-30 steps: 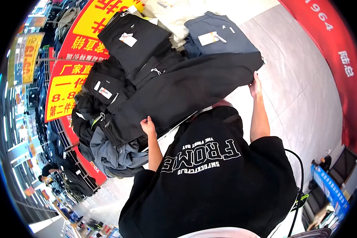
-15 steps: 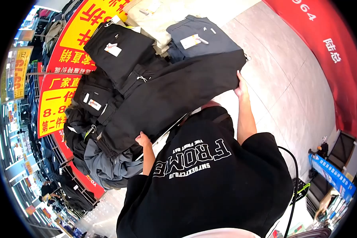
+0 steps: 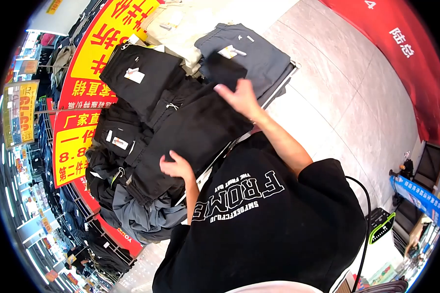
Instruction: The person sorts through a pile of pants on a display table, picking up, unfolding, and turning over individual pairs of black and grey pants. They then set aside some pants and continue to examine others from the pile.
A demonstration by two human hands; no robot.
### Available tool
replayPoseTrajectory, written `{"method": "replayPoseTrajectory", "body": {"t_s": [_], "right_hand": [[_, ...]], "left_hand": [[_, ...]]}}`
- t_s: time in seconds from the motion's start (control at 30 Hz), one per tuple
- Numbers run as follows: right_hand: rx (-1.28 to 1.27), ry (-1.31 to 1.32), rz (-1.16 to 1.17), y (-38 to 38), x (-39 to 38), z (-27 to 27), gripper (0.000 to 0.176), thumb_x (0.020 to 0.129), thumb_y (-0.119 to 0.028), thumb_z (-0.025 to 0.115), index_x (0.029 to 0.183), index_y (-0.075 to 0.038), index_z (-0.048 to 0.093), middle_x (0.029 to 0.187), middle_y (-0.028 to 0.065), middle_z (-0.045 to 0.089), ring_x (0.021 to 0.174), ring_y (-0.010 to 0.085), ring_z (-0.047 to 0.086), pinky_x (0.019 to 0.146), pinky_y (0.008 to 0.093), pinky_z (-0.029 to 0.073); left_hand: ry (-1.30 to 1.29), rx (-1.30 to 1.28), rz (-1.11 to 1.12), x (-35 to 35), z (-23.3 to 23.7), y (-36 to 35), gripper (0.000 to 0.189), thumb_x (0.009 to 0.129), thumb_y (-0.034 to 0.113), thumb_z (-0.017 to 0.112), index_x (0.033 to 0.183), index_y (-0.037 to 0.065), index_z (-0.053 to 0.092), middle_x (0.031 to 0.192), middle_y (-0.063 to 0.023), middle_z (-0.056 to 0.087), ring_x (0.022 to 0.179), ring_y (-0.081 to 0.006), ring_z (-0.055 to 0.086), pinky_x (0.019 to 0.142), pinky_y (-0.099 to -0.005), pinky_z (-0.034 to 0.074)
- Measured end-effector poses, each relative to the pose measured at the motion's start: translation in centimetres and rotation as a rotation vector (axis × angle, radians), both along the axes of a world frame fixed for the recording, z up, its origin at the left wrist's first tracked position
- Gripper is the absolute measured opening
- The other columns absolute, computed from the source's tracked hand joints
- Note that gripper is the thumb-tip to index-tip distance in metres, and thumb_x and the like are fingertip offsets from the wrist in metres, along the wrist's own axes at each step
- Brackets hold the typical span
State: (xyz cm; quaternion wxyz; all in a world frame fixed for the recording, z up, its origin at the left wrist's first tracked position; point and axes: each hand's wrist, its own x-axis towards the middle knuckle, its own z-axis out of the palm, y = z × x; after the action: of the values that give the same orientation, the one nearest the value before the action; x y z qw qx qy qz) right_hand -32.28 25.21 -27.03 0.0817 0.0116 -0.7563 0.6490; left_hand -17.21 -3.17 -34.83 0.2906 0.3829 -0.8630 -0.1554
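Note:
Black trousers (image 3: 190,127) lie stretched across the pile, the leg toward my right side partly folded back, its loose end blurred in motion. My left hand (image 3: 177,166) is open over the near edge of the trousers, thumb and fingers apart. My right hand (image 3: 240,99) is at the folding leg end, fingers against the dark cloth and partly hidden or blurred; it appears to grip the fabric. Beneath that end is a folded blue-grey pair of trousers (image 3: 264,53) with a white tag.
Folded black trousers (image 3: 142,71) with a tag and beige garments (image 3: 173,24) lie farther back. Crumpled grey clothing (image 3: 142,210) is at the left. A red and yellow sign (image 3: 78,127) borders the display. Tiled floor (image 3: 337,88) and a red banner (image 3: 401,58) are at the right.
My right hand has moved left and inward, bringing the trouser leg end with it and uncovering more of the blue-grey pair. My left hand has let go of the near edge and opened.

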Motion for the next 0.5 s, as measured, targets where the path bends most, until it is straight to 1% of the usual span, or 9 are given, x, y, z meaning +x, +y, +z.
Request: {"method": "replayPoseTrajectory", "body": {"t_s": [0.07, 0.13, 0.2, 0.27, 0.3, 0.33, 0.4, 0.47, 0.5], "right_hand": [[0.2, -0.062, 0.302, -2.8, 1.3, 3.1, 0.047, 0.08, -0.028, 0.069, 0.108, 0.008, 0.057, 0.067, 0.0208, 0.059, 0.059, 0.0277, 0.06, 0.06, 0.0369, 0.049], [0.298, 0.304, 0.477, -6.4, 2.2, 0.7, 0.046, 0.081, -0.026, 0.066, 0.11, 0.007, 0.056, 0.071, 0.0239, 0.059, 0.066, 0.0367, 0.061, 0.062, 0.0407, 0.049], [0.353, 0.454, 0.695, -8.6, 3.7, -0.5, 0.038, 0.081, -0.025, 0.065, 0.107, 0.001, 0.059, 0.078, 0.0195, 0.062, 0.073, 0.0375, 0.061, 0.067, 0.045, 0.049], [0.365, 0.513, 0.938, -9.0, 4.8, -0.3, 0.033, 0.08, -0.029, 0.065, 0.099, -0.002, 0.059, 0.077, 0.0139, 0.06, 0.076, 0.036, 0.059, 0.067, 0.0437, 0.048], [0.385, 0.494, 0.965, -8.8, 5.2, 0.3, 0.03, 0.08, -0.031, 0.065, 0.093, -0.004, 0.058, 0.081, 0.011, 0.055, 0.079, 0.0325, 0.055, 0.071, 0.0389, 0.046], [0.378, 0.498, 0.974, -8.6, 5.4, 0.4, 0.03, 0.08, -0.031, 0.065, 0.093, -0.004, 0.058, 0.081, 0.011, 0.055, 0.079, 0.0325, 0.055, 0.071, 0.0389, 0.046], [0.152, 0.516, 0.726, -8.1, 5.7, 0.5, 0.035, 0.079, -0.035, 0.067, 0.093, -0.004, 0.058, 0.084, 0.0117, 0.055, 0.083, 0.0316, 0.055, 0.074, 0.0394, 0.045], [0.3, 0.58, 0.56, -6.8, 5.2, 0.7, 0.042, 0.074, -0.032, 0.072, 0.102, -0.005, 0.056, 0.098, 0.0116, 0.054, 0.094, 0.031, 0.052, 0.083, 0.0403, 0.042], [0.365, 0.57, 0.558, -6.0, 4.9, 0.8, 0.047, 0.071, -0.03, 0.074, 0.107, -0.006, 0.055, 0.104, 0.0119, 0.053, 0.099, 0.0315, 0.051, 0.085, 0.0404, 0.042]], "left_hand": [[0.332, 0.743, -0.411, -2.5, 1.3, 1.7, 0.056, 0.087, 0.049, 0.059, 0.116, 0.003, 0.049, 0.115, -0.0146, 0.054, 0.11, -0.0285, 0.049, 0.091, -0.0453, 0.043], [0.284, 1.552, -0.485, -4.3, 5.9, 4.9, 0.071, 0.085, 0.066, 0.049, 0.115, 0.002, 0.049, 0.117, -0.0119, 0.056, 0.108, -0.0273, 0.053, 0.09, -0.0411, 0.044], [0.374, 2.237, -0.181, -5.1, 7.3, 6.6, 0.075, 0.082, 0.074, 0.043, 0.107, 0.004, 0.055, 0.11, -0.0107, 0.061, 0.105, -0.0259, 0.056, 0.089, -0.0396, 0.046], [0.54, 2.599, -0.57, -4.2, 2.1, 4.8, 0.07, 0.082, 0.074, 0.043, 0.094, 0.007, 0.06, 0.099, -0.0095, 0.064, 0.098, -0.0237, 0.059, 0.087, -0.0434, 0.046], [0.545, 2.47, -0.548, -4.1, 2.0, 5.2, 0.064, 0.083, 0.072, 0.045, 0.083, 0.01, 0.062, 0.094, -0.0081, 0.065, 0.098, -0.0227, 0.059, 0.088, -0.0455, 0.046], [0.642, 2.567, -0.871, -4.0, 2.0, 5.3, 0.063, 0.084, 0.07, 0.045, 0.092, 0.01, 0.062, 0.1, -0.0076, 0.063, 0.101, -0.0236, 0.058, 0.091, -0.0441, 0.045], [0.48, 2.223, -0.339, -4.0, 5.1, 6.5, 0.058, 0.085, 0.063, 0.049, 0.103, 0.01, 0.061, 0.11, -0.008, 0.061, 0.106, -0.0241, 0.055, 0.094, -0.0422, 0.043], [0.429, 2.348, -0.366, -4.6, 5.6, 6.2, 0.046, 0.086, 0.04, 0.053, 0.114, 0.005, 0.057, 0.113, -0.008, 0.061, 0.107, -0.0244, 0.056, 0.094, -0.0382, 0.043], [0.393, 2.311, -0.355, -4.8, 5.5, 6.2, 0.045, 0.085, 0.037, 0.053, 0.116, 0.005, 0.057, 0.115, -0.0085, 0.06, 0.108, -0.0247, 0.056, 0.094, -0.0383, 0.044]]}}
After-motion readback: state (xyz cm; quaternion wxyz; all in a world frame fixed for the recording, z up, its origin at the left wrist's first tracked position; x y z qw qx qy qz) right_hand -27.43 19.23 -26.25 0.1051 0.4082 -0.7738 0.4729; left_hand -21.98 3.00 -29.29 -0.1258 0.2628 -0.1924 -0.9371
